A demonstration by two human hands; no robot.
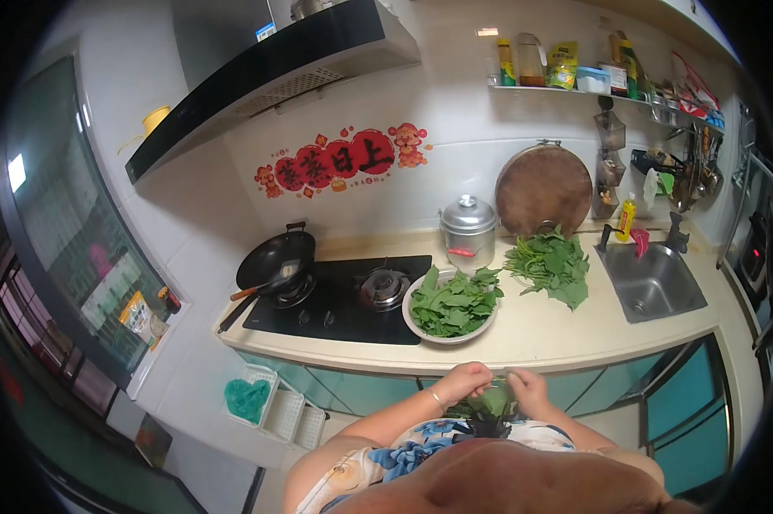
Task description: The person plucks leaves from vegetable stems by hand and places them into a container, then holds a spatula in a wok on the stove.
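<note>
Left fingers (pixel 479 375) and right fingers (pixel 520 382) pinch leafy greens (pixel 496 399), whose stems are barely discernible.

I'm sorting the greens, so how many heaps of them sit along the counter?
2: one leafy heap in the bowl, one loose pile in front of the round board.

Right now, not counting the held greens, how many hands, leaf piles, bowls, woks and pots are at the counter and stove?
Hands: 2 (left hand, right hand)
Leaf piles: 2 (left pile, right pile)
Bowl: 1
Wok: 1
Pot: 1
Total: 7
</note>
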